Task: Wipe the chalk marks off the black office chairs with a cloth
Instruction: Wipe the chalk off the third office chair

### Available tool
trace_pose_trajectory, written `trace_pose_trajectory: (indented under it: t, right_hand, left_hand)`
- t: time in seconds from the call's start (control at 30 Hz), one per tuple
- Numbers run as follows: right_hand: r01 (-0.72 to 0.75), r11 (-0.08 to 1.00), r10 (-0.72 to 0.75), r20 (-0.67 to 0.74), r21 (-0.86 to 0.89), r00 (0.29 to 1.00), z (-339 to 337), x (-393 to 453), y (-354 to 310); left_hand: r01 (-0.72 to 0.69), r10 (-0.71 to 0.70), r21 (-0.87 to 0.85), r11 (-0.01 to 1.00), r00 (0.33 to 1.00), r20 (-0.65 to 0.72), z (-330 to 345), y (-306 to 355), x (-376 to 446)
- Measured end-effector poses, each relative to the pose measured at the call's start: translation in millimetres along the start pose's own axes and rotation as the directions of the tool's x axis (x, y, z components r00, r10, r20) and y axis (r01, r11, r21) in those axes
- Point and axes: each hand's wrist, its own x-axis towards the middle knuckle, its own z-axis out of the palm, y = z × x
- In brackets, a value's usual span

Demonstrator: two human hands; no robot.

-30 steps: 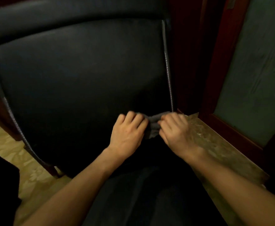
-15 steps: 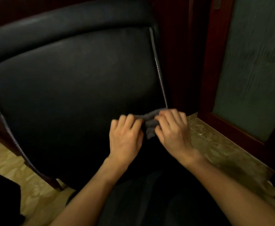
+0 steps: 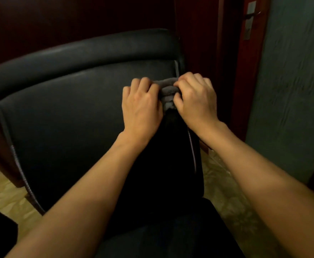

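Left hand: the left hand [image 3: 142, 107] had its fingers curled over the left end of the small grey terry cloth [image 3: 168, 92], knuckles up, gripping it.
Right hand: the right hand [image 3: 196, 101] pinched the cloth's right end the same way — both hands close together, the bunched fabric between them.
Cloth: it sat near the right rear corner of the seat; whether it pressed on the surface could not be told.
Handling: soft, light and limp by the look of it — likely best bunched into a pad under the fingers rather than held by an edge.
Chair: the black leather-look office chair [image 3: 63, 116] looked smooth and firm; its padded seat should give a little under pressure.
Chalk: no marks could be made out in the dim light.
Surroundings: a patterned beige floor [image 3: 225, 185] and a dark red door frame [image 3: 249, 71] lay to the right.
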Motion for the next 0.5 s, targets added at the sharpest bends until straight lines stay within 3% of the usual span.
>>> trace_pose_trajectory:
  t: [0.07, 0.13, 0.27, 0.4, 0.5]
  right_hand:
    - [0.018, 0.999, -0.018, 0.004, -0.031, 1.000, 1.6, -13.8, 0.0]
    - [0.028, 0.999, -0.028, 0.009, -0.043, 1.000, 0.8, -31.3, -0.1]
    - [0.100, 0.988, -0.100, 0.006, -0.119, 0.995, -3.3, -37.9, -3.4]
    - [0.249, 0.962, -0.245, 0.049, -0.114, 0.968, -3.0, -20.4, 0.1]
    - [0.280, 0.957, -0.270, 0.120, -0.073, 0.955, -4.7, -18.4, 4.0]
  left_hand:
    - [-0.082, 0.081, 0.091, 0.993, 0.997, 0.008, -0.6, 4.5, -14.4]
    - [-0.141, 0.142, 0.075, 0.987, 0.990, -0.002, -1.4, 8.3, -29.6]
    - [-0.114, 0.114, 0.046, 0.992, 0.993, 0.009, 1.0, 4.7, -20.8]
    - [-0.192, 0.189, 0.121, 0.974, 0.981, 0.036, 10.1, -2.8, -17.0]
    - [-0.247, 0.244, 0.168, 0.954, 0.969, 0.037, 18.5, -5.4, -27.4]
